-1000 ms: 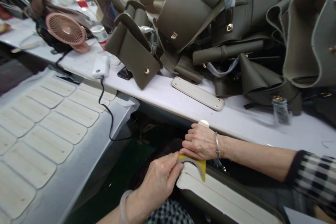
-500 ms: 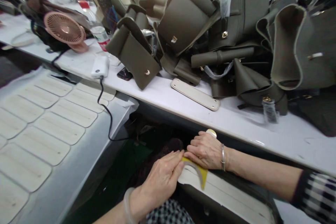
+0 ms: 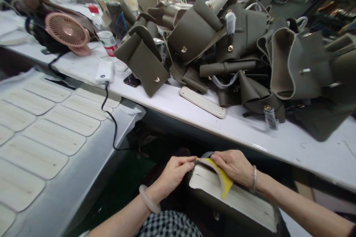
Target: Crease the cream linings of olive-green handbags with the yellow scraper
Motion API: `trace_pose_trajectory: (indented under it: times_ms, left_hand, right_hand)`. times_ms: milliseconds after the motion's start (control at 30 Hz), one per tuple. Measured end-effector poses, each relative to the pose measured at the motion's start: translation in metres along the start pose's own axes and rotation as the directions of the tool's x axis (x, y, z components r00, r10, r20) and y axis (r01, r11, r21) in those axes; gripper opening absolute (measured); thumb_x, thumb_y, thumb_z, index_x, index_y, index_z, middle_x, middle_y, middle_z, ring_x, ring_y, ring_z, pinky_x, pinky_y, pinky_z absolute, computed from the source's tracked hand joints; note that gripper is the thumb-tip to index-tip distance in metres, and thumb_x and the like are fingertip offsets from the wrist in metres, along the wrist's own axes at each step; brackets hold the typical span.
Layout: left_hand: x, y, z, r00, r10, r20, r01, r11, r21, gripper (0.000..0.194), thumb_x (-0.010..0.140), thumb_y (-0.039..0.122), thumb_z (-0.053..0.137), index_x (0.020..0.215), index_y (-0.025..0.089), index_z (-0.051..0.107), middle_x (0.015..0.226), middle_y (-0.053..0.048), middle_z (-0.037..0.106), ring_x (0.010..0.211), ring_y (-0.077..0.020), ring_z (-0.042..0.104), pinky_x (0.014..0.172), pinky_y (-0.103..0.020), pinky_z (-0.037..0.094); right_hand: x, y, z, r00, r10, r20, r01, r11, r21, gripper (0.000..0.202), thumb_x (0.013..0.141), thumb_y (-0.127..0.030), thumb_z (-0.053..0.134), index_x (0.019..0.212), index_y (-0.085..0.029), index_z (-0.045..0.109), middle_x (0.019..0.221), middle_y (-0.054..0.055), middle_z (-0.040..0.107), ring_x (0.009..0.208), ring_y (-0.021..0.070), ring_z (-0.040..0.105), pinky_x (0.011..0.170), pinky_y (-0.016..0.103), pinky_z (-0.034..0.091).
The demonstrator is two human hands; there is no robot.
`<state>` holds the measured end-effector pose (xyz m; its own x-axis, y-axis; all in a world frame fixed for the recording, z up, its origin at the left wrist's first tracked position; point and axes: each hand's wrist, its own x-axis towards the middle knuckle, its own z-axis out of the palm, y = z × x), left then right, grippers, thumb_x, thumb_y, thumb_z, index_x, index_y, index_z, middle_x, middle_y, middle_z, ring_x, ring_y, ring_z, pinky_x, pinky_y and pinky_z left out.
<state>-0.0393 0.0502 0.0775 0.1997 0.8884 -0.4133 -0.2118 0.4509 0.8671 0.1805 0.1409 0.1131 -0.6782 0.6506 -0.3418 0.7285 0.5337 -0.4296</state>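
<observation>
On my lap lies a dark olive bag piece with a long off-white panel (image 3: 239,196) facing up. A yellow-backed strip (image 3: 226,183) curls over the panel's far left end. My left hand (image 3: 176,170) pinches the left tip of this strip at the panel's corner, with thumb and forefinger together. The fingers of my right hand (image 3: 233,164) close on the strip's upper edge, and a greyish round thing shows partly behind them.
A white table (image 3: 167,107) crosses ahead, bearing piled olive bags (image 3: 191,31), a beige strip (image 3: 203,102), a phone (image 3: 131,80), a white device (image 3: 105,72), a bottle and a pink fan (image 3: 67,29). Oval panels (image 3: 57,137) cover the left table. People stand far back.
My right hand has moved right and slightly down, and the yellow strip now stands more lifted and curled. My left hand has shifted a little, its fingers now pinching. The view has tilted up.
</observation>
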Motion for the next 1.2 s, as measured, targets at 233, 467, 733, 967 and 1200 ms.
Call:
trace_pose_trajectory:
  times_ms: [233, 467, 733, 967, 1200]
  left_hand:
    - [-0.003, -0.001, 0.001, 1.0, 0.007, 0.029, -0.006, 1.0, -0.025, 0.037, 0.084, 0.027, 0.06, 0.117, 0.016, 0.072, 0.099, -0.007, 0.077, 0.088, -0.0209, 0.066, 0.081, -0.03, 0.046]
    - [-0.002, 0.003, 0.001, 0.997, 0.037, 0.074, -0.033, 0.998, -0.048, 0.037, 0.085, 0.023, 0.059, 0.118, 0.017, 0.072, 0.096, -0.006, 0.077, 0.087, -0.0207, 0.065, 0.081, -0.03, 0.045]
    - [-0.003, 0.0, 0.0, 0.998, -0.02, 0.062, 0.026, 0.995, -0.096, 0.036, 0.084, 0.024, 0.061, 0.118, 0.018, 0.072, 0.092, -0.005, 0.076, 0.085, -0.0184, 0.063, 0.079, -0.028, 0.043]
    - [-0.002, 0.004, 0.005, 0.999, -0.031, 0.028, 0.033, 0.998, -0.062, 0.037, 0.08, 0.018, 0.057, 0.113, 0.017, 0.075, 0.082, -0.003, 0.075, 0.069, -0.0137, 0.056, 0.066, -0.024, 0.039]
    - [-0.002, -0.001, 0.013, 0.997, 0.028, -0.073, -0.023, 0.997, 0.067, 0.038, 0.082, 0.023, 0.051, 0.11, 0.012, 0.075, 0.072, -0.002, 0.069, 0.056, -0.0111, 0.048, 0.053, -0.022, 0.032]
  right_hand:
    - [0.022, -0.005, -0.009, 0.987, -0.039, 0.159, -0.078, 0.741, 0.666, 0.075, 0.08, -0.081, 0.046, 0.117, -0.017, 0.056, 0.086, 0.001, 0.054, 0.075, 0.0165, 0.047, 0.066, 0.029, 0.037]
    - [0.043, -0.015, 0.011, 0.973, -0.021, 0.228, -0.181, 0.542, 0.821, 0.056, 0.078, -0.052, 0.07, 0.116, -0.012, 0.059, 0.074, -0.004, 0.049, 0.066, 0.012, 0.04, 0.063, 0.027, 0.034]
    - [0.044, -0.02, 0.015, 0.964, -0.057, 0.259, -0.192, 0.527, 0.828, 0.033, 0.073, -0.028, 0.067, 0.102, -0.013, 0.062, 0.07, -0.005, 0.05, 0.064, 0.0115, 0.043, 0.06, 0.026, 0.034]
    - [0.046, -0.019, 0.02, 0.967, -0.113, 0.229, -0.107, 0.634, 0.766, 0.023, 0.073, -0.023, 0.059, 0.095, -0.017, 0.062, 0.08, -0.002, 0.058, 0.072, 0.014, 0.049, 0.064, 0.026, 0.039]
    - [0.046, -0.032, 0.017, 0.984, -0.029, 0.174, -0.089, 0.769, 0.633, 0.024, 0.072, -0.013, 0.054, 0.095, -0.019, 0.06, 0.08, -0.002, 0.059, 0.074, 0.0154, 0.052, 0.067, 0.027, 0.038]
